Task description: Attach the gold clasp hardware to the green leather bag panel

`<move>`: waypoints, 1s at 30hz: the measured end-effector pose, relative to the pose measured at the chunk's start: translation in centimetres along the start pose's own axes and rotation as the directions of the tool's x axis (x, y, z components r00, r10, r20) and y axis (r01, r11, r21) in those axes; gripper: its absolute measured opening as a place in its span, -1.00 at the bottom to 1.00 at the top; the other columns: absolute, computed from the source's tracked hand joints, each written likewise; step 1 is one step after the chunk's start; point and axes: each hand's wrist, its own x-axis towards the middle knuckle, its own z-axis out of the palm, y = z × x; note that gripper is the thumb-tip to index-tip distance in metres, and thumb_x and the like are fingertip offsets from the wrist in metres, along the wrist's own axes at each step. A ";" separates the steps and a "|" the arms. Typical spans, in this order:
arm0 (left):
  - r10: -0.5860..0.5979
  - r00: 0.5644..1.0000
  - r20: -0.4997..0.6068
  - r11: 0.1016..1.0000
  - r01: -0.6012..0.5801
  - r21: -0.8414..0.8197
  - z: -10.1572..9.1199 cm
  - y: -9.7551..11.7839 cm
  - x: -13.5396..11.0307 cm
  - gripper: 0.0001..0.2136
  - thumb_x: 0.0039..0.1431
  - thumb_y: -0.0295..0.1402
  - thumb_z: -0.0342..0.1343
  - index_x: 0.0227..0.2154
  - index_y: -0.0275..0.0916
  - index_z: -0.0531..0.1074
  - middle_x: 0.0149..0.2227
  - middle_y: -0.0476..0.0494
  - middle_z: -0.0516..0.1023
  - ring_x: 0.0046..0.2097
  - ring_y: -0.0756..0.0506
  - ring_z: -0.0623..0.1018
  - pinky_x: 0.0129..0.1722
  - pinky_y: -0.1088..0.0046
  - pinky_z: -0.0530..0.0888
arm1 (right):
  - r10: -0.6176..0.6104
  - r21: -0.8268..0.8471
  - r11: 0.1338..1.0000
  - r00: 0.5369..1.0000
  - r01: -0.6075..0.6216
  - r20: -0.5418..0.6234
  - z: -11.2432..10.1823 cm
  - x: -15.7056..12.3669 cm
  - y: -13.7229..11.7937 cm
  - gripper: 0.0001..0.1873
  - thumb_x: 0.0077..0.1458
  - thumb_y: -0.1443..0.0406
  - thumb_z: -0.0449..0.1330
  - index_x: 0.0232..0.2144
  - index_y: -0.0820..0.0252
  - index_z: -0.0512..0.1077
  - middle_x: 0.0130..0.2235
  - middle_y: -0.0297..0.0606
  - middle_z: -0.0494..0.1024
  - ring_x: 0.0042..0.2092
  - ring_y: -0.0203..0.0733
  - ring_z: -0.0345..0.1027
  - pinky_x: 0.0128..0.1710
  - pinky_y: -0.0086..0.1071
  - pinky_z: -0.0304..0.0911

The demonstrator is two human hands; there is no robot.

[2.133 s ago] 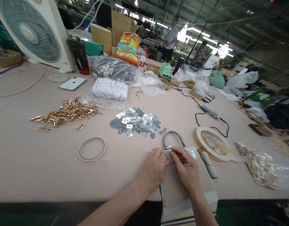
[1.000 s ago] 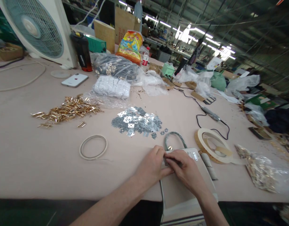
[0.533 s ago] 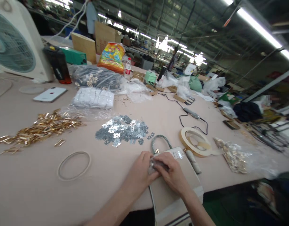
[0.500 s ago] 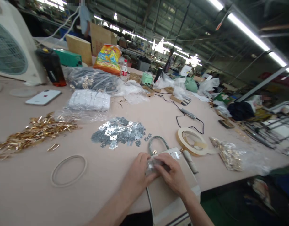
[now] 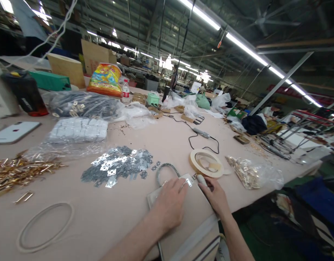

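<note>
A beige handbag (image 5: 195, 214) with a curved handle (image 5: 168, 165) lies at the table's front edge. Its upper part carries a small silver metal plate (image 5: 189, 182). My left hand (image 5: 170, 203) presses on the bag left of that plate, fingers bent and close together; what lies under its fingertips is hidden. At the bag's right edge, my right hand (image 5: 215, 195) is closed around a pale wrapped rod (image 5: 201, 179), most of which its fingers cover. Just beyond stands a roll of tape (image 5: 195, 163), lying flat.
Flat metal plates (image 5: 120, 163) lie heaped left of the bag, gold-coloured fittings (image 5: 25, 170) farther left. A pale ring (image 5: 44, 226) lies in front. A corded tool (image 5: 201, 132), a bag of small parts (image 5: 245, 174), plastic packs (image 5: 78, 129) and a phone (image 5: 16, 132) lie around.
My hands were together over a small clear piece on the bag; now they are apart. My right hand has moved right onto the rod. The view has swung right.
</note>
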 end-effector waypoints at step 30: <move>-0.078 0.997 0.020 0.994 0.076 0.084 2.6 0.2 3.0 -0.54 0.39 -0.06 0.11 0.16 -0.28 0.45 0.29 -0.22 0.47 0.30 -0.36 0.33 0.30 -0.04 0.37 | 0.234 0.964 0.228 0.953 0.140 -0.194 4.9 1.5 -8.7 -0.58 0.30 0.08 0.21 -0.51 0.15 0.27 -0.62 -0.57 0.14 -0.67 -0.46 -0.10 -0.64 -0.51 -0.08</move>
